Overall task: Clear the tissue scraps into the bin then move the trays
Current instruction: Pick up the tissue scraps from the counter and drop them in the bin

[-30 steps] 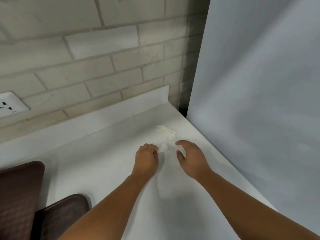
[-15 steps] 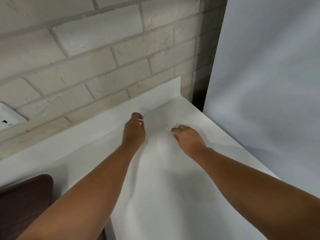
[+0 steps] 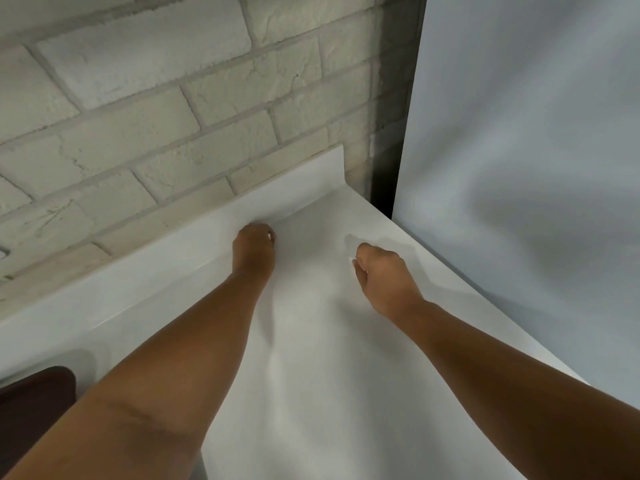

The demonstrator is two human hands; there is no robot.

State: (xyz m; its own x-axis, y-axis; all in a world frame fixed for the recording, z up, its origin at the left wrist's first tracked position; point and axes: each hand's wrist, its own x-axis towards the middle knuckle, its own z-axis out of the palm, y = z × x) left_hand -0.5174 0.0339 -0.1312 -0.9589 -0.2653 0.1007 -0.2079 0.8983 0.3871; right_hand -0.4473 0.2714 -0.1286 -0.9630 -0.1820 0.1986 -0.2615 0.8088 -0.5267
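Curling over the white table (image 3: 311,393), the right grip (image 3: 381,271) pinches a white tissue scrap (image 3: 353,261) at its thumb. The left grip (image 3: 254,247) is curled beside the backsplash (image 3: 298,188); contents unclear. A brown tray (image 3: 38,400) lies near-left.

surface: white counter (image 3: 311,393); on it: dark brown tray (image 3: 34,403), lower left

The white counter (image 3: 311,393) lies open down its middle. A brick wall (image 3: 173,133) and low upstand (image 3: 304,181) close the far side, a white panel (image 3: 519,168) the right, a dark tray (image 3: 34,400) the near-left corner.
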